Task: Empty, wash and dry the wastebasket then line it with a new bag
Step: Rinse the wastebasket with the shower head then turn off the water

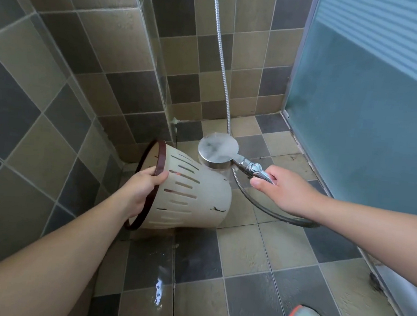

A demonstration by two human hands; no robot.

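left hand (142,190) grips the emptied cream slotted plastic wastebasket (194,197) by its brown rim, right hand (288,190) holds the round chrome shower head (218,150); washing underway, drying and bagging left.

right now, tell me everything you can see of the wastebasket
The wastebasket is cream plastic by its look, tapered, with rows of narrow slots through its wall and a dark brown rim band. Dark smudges mark the wall near its base. It is tipped on its side above the tiled floor, mouth toward the left, base toward the right. The left hand grips its rim. The shower head, held by the right hand, hangs close above its wall.
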